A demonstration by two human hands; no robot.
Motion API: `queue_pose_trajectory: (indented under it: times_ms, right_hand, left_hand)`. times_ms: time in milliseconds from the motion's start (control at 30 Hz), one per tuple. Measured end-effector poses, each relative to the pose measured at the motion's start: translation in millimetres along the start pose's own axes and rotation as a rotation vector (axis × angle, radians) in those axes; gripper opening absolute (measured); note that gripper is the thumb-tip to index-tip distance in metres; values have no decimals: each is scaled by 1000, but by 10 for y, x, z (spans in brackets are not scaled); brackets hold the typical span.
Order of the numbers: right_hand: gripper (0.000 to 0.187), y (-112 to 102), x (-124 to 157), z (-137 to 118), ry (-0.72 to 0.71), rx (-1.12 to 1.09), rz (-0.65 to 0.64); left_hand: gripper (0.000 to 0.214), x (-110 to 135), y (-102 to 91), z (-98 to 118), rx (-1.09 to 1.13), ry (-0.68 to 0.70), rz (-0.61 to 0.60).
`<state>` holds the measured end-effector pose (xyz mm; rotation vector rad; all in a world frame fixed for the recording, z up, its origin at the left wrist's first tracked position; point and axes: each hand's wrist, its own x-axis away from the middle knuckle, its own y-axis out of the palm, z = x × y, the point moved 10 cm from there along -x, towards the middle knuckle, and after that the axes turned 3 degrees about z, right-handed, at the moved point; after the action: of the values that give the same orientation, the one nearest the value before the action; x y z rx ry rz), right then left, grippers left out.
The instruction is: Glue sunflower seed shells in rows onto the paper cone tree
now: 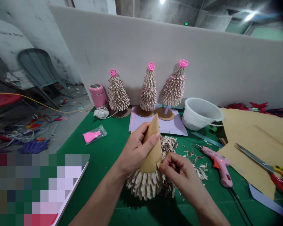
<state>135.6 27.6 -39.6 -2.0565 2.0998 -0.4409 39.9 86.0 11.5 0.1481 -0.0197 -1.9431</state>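
Observation:
My left hand (141, 147) is wrapped round a brown paper cone (152, 153), point up, near the middle of the table. Overlapping rows of pale sunflower seed shells (145, 183) ring the cone's lower part. The fingers of my right hand (176, 166) pinch a small sunflower seed shell (158, 164) against the cone's right side, just above the top row. Behind the cone lies a pile of loose shells (169, 145), partly hidden by cone and hand. A pink glue gun (218, 161) rests on the table to the right.
Three shell-covered trees (118, 94) with pink tops stand at the back beside a pink jar (98, 95). A white bucket (200, 113) stands back right. Scissors (257, 157) lie on brown paper (257, 125). A bag of pink pieces (94, 135) lies left on the green table (73, 144).

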Motion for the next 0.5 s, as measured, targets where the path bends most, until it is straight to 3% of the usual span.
queue_pose_trajectory:
  times_ms: [100,233,333,500]
  right_hand:
    - [22,-77,33,-80,-17,42,19]
    - [24,-307,136,-269,-153,69,88]
    - [6,-425,230,-424,-332,80,124]
    - [30,-242,354,-637,-615,194,-11]
  left_hand:
    - [24,-16,-27,-44,102,-44,19]
    - [23,-43,-70,-135,284,-120,48]
    - [23,-53,-63,-198,399,-177,47]
    - [20,-49,7,-238,479,-230,6]
